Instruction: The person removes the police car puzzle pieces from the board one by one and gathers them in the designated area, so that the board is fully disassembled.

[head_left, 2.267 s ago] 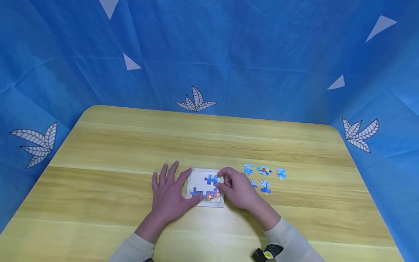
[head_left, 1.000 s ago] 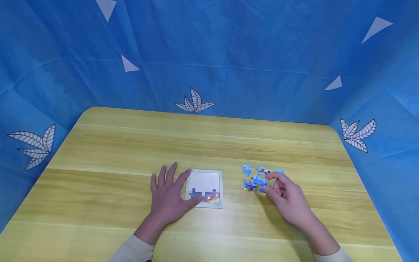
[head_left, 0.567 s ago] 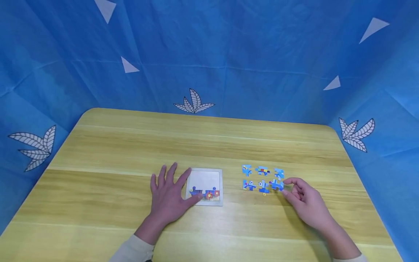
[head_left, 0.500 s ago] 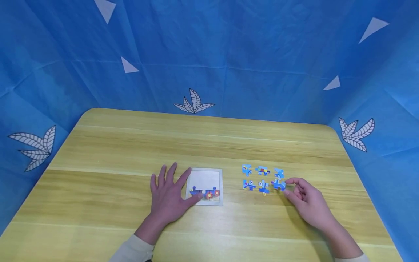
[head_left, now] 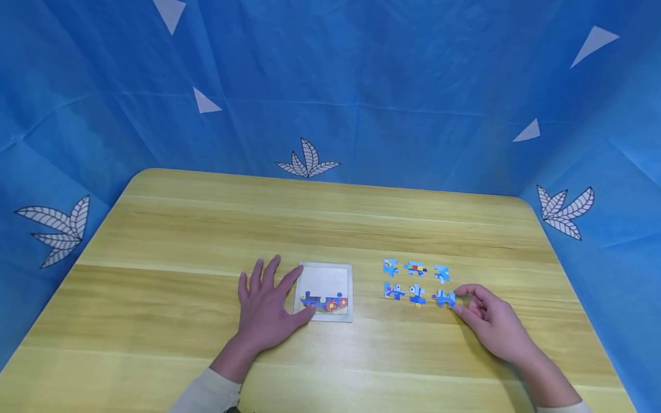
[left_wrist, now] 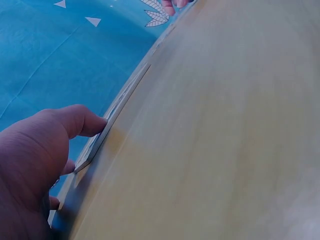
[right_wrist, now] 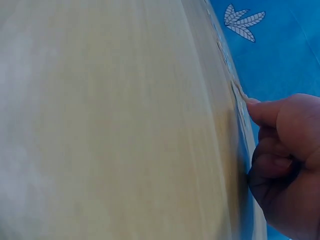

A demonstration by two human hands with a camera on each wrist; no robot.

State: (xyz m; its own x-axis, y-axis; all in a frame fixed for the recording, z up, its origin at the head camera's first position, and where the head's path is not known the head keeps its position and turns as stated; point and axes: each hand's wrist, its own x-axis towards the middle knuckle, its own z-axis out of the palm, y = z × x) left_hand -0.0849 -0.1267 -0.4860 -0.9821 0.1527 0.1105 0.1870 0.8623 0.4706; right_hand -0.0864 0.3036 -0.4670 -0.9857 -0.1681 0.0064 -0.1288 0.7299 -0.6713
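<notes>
A blue jigsaw piece (head_left: 445, 298) is pinched by its right edge between the thumb and forefinger of my right hand (head_left: 498, 327), at or just above the table. In the right wrist view the piece (right_wrist: 241, 94) is seen nearly edge-on, slightly tilted. My left hand (head_left: 268, 312) lies with fingers spread, its thumb and forefinger touching the left side of a light puzzle tray (head_left: 349, 287). Joined pieces (head_left: 332, 304) with red and yellow wheels fill the tray's bottom row, partly covered by the thumb. Above them shows the tray's white base.
Several loose jigsaw pieces lie in two rows between tray and right hand, among them one with coloured blocks (head_left: 416, 268) and one with an eye (head_left: 417, 292). The wooden table (head_left: 330, 223) ends at a blue curtain (head_left: 330, 69) behind and at both sides.
My right hand has carried the blue piece from over the tray rightward, past the loose pieces, to the right end of their lower row. The left hand has stayed at the tray.
</notes>
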